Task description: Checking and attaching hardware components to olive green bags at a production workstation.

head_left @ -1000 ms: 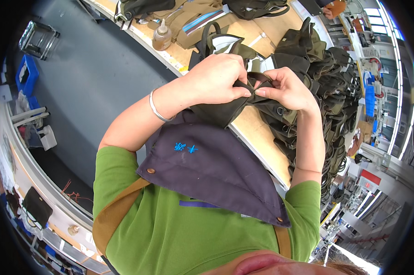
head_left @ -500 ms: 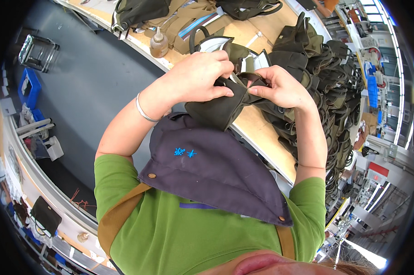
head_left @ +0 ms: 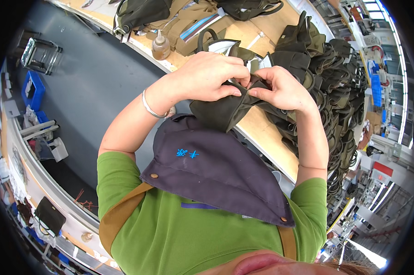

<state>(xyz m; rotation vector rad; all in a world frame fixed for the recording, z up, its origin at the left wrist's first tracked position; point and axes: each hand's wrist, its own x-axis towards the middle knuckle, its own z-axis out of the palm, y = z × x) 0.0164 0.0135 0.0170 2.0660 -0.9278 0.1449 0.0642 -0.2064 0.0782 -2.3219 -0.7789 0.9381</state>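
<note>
A dark olive fabric bag (head_left: 220,111) with a zipper and a carry handle hangs partly over the front edge of the workbench (head_left: 273,144). My left hand (head_left: 216,75) pinches its zipped edge, thumb on the near side and fingers over the top. Close beside it, my right hand (head_left: 278,87) grips the same edge with thumb and forefinger near the zipper teeth. The two hands almost meet there. White lining shows behind my fingers. Whatever lies inside the fold between my fingertips is hidden.
Many similar dark bags (head_left: 335,87) are heaped along the bench to the right. A squeeze bottle (head_left: 160,46) stands left of my hands, near brown fabric pieces (head_left: 195,39). Another dark bag (head_left: 143,16) lies at the far left. A metal-framed stool (head_left: 41,56) stands on the floor.
My left hand has moved right, closer to my right hand, along the bag's zipped edge. Less of the zipper shows between them now.
</note>
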